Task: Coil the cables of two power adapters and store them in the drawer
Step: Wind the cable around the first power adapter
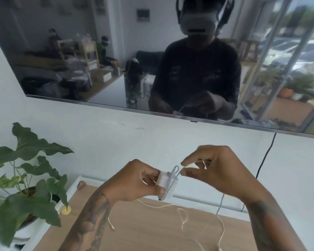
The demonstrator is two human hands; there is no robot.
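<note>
Your left hand (140, 180) is clamped on the one white adapter (166, 183) in view, held above the counter (152, 232). Just right of it, your right hand (216, 169) pinches the cable (198, 209) at the adapter's top, fingers together; a few turns are on. Winding is in hand. Next move likely needs the slack, trailing below both hands, drawn up. A second adapter and the drawer cannot be seen.

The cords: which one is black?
The cord hanging from the TV down the wall on the right is black. The thin cable trailing from the adapter across the wooden top is white.
</note>
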